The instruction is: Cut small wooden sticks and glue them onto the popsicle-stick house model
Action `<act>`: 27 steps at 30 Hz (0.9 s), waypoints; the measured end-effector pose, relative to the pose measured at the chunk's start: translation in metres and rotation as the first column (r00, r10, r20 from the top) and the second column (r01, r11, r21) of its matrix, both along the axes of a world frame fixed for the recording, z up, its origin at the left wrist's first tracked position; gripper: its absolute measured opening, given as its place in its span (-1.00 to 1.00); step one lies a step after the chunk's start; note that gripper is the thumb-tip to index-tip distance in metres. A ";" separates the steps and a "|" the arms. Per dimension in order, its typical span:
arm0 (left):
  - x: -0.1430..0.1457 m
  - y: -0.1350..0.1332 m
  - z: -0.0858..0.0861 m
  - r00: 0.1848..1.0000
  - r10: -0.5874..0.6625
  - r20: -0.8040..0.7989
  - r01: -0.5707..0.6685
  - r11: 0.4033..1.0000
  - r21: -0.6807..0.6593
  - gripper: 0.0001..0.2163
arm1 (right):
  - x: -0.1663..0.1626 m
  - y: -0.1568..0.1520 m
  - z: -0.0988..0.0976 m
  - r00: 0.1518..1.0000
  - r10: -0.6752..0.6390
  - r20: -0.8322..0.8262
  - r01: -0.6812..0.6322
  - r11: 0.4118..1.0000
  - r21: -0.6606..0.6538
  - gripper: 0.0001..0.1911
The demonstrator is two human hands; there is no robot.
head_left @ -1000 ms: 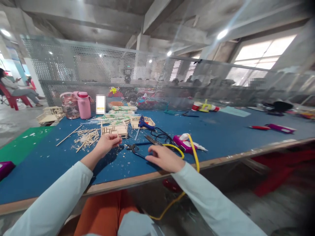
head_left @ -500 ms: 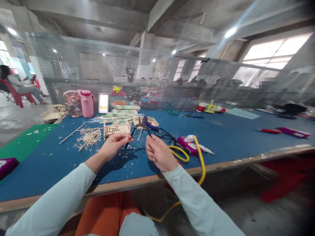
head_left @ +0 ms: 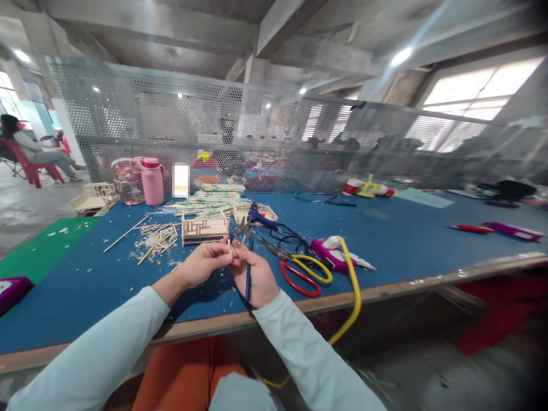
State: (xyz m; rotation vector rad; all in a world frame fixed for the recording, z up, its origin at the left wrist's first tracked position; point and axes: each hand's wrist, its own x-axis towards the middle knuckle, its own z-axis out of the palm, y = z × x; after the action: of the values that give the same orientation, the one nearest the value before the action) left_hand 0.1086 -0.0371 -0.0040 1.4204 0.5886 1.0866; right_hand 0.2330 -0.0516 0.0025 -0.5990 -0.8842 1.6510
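Observation:
My left hand [head_left: 208, 264] pinches a short pale wooden stick [head_left: 229, 246] upright between thumb and fingers. Against it is my right hand [head_left: 259, 281], its fingertips meeting the left ones at the stick. A pair of nippers [head_left: 249, 274] with dark blue handles lies across the right palm, jaws pointing away from me; the fingers partly hide the other handle. Just beyond the hands stands a small wooden stick-built frame [head_left: 205, 227]. Behind the nippers' jaws is a blue glue gun [head_left: 262, 216], beside a second wooden frame [head_left: 268, 212].
Scissors [head_left: 302, 277] with red and yellow handles lie right of my hands, near a purple power strip [head_left: 327, 255] with a yellow cable [head_left: 351, 285]. Loose sticks [head_left: 158, 240] are heaped left. Pink bottles [head_left: 153, 182] stand behind, before a perforated metal screen [head_left: 180, 114].
My hands have come together; the right hand moved left and nearer to me with the nippers, whose handles have turned. The scissors, mostly hidden before, now show.

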 end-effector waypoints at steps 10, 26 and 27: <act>-0.009 0.007 0.013 0.967 0.228 0.109 -0.178 0.921 -0.346 -0.71 | 0.057 0.018 0.031 0.769 -0.013 0.639 -0.161 0.964 0.213 -0.53; -0.011 0.007 0.013 0.967 0.253 0.013 -0.231 0.903 -0.363 -0.68 | 0.056 0.032 0.055 -0.034 -0.109 0.993 -0.525 0.848 0.075 -0.23; -0.011 0.007 0.014 0.968 0.252 0.015 -0.228 0.901 -0.368 -0.68 | 0.057 0.032 0.056 -0.041 -0.100 0.994 -0.528 0.847 0.063 -0.21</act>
State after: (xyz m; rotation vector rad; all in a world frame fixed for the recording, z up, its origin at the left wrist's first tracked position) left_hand 0.0973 -0.0305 0.0100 1.0041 0.8893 1.1403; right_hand 0.2897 -0.0193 0.0582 -1.4451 -2.5460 0.8773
